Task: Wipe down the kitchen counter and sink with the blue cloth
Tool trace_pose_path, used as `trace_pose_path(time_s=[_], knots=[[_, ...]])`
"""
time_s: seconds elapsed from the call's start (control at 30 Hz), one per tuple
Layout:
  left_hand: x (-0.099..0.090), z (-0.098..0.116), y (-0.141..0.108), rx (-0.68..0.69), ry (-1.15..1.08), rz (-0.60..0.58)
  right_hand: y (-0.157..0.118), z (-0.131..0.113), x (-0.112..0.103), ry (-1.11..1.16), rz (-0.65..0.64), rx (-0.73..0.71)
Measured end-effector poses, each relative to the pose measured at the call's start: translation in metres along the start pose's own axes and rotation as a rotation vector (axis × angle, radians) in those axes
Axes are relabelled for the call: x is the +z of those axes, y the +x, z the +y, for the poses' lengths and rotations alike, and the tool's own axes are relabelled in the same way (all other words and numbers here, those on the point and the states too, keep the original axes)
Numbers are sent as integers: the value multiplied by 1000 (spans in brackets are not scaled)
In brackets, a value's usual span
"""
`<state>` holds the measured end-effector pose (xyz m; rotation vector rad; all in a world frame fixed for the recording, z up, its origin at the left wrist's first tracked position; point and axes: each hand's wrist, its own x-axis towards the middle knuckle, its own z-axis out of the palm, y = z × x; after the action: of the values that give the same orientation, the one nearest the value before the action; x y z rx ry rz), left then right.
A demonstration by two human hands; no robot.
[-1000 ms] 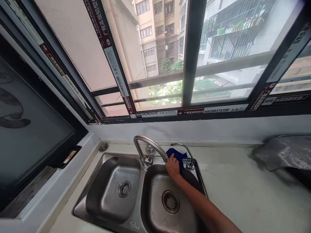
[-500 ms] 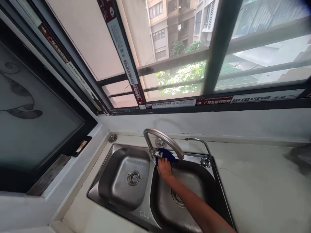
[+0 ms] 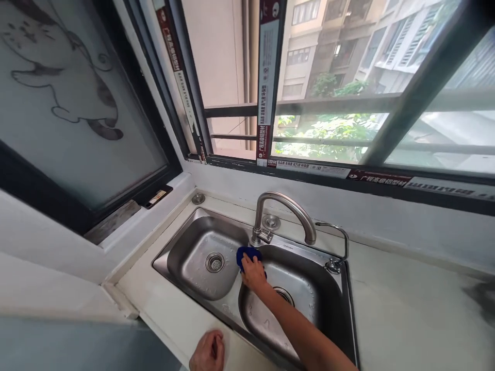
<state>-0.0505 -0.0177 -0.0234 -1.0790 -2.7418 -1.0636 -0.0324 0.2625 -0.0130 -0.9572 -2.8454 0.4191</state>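
Cloth (image 3: 246,253), blue, sits bunched on the divider between the two bowls of the steel sink (image 3: 350,304), just in front of the base of the tall faucet (image 3: 284,212). The right hand (image 3: 253,271) presses down on it, fingers curled over the near part of the cloth, with the forearm stretched across the right bowl and passing over its drain (image 3: 284,295). The left hand (image 3: 208,352) rests on the counter (image 3: 406,314) at the front edge of the sink, fingers loosely bent and holding nothing. The left bowl has its own drain (image 3: 214,262) and water drops on the steel. A thin second tap (image 3: 335,248) stands at the back right corner of the sink. Behind it all runs a window (image 3: 328,103) with dark frames, and a frosted panel (image 3: 69,103) with a drawn figure stands to the left.
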Motion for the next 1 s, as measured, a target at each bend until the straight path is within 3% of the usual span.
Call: trace_pose_path(time_s=[0.3,0.53,0.73,0.87,1.0], knots=[[-18,22,4,18,53,-119,-89,-38,21,111,-163,-234],[-19,21,2,3,19,-110,-126,-27,5,119,-282,-295],[-20,17,7,41,1,-128,-166,1,-16,48,-289,-110],[-13,13,16,52,-14,-162,-208,25,-31,-35,-228,82],[-10,11,20,65,-21,-186,-257,46,-46,-86,-157,178]])
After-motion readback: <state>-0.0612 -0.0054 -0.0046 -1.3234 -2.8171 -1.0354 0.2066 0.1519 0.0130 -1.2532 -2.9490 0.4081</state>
